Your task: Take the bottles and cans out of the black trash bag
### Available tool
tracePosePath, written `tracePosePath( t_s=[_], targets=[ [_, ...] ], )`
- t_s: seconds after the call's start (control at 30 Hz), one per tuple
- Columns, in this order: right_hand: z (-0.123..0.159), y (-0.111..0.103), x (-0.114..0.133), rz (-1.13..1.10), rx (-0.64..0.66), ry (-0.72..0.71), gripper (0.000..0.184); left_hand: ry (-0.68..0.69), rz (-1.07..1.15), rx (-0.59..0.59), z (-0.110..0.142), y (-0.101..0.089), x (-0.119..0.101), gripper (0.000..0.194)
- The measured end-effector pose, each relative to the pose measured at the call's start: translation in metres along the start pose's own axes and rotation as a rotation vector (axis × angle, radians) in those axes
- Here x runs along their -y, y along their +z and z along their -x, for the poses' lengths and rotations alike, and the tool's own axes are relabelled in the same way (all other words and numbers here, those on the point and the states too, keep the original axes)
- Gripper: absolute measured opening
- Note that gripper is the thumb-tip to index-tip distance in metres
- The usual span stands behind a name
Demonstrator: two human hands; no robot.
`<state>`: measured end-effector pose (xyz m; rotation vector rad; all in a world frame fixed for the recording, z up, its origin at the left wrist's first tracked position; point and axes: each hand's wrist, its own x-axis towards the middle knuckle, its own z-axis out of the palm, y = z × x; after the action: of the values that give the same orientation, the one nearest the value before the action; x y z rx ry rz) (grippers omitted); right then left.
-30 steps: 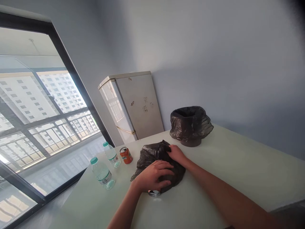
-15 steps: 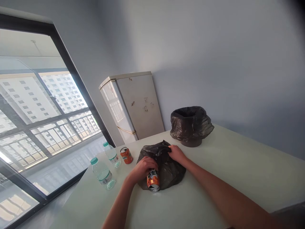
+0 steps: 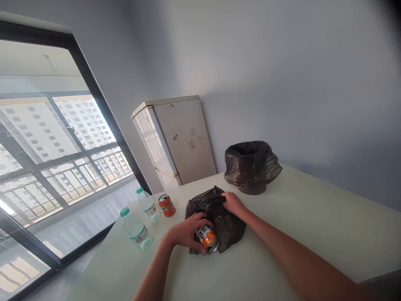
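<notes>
My left hand (image 3: 189,232) is wrapped round an orange soda can (image 3: 207,238), which lies tilted with its opened top toward me. The can rests against a crumpled black plastic bag (image 3: 230,225) on the table. Up at the bag's far right edge, my right hand (image 3: 233,204) pinches the gathered plastic; its fingertips are partly hidden in the folds. A second orange soda can (image 3: 166,205) stands upright, left of the bag. Beside it are two clear plastic bottles with green caps, the nearer bottle (image 3: 136,230) and the farther bottle (image 3: 148,205).
A bin lined with a black bag (image 3: 252,167) stands at the table's far side. Behind the pale table (image 3: 313,217) is a white refrigerator (image 3: 184,138). A large framed glass door (image 3: 62,167) is on the left, and a bare wall rises behind.
My left hand has shifted its grip from the can's far end to its side, with the thumb now near the top. The can has turned slightly to the right.
</notes>
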<state>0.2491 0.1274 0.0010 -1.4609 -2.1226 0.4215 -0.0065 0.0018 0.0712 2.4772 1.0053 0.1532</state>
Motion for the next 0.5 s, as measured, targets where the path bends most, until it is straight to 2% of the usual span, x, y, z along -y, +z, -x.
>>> tracePosePath(
  t_s=[0.1, 0.33, 0.5],
  targets=[
    [0.001, -0.002, 0.002, 0.000, 0.003, 0.006, 0.026, -0.028, 0.008, -0.004, -0.003, 0.002, -0.009, 0.075],
    [0.002, -0.005, 0.005, 0.000, 0.013, 0.004, 0.026, -0.099, -0.143, -0.036, -0.005, 0.008, -0.030, 0.068],
    [0.002, -0.003, 0.004, 0.000, 0.010, -0.004, 0.027, -0.117, -0.222, -0.165, -0.013, 0.009, -0.038, 0.045]
  ],
)
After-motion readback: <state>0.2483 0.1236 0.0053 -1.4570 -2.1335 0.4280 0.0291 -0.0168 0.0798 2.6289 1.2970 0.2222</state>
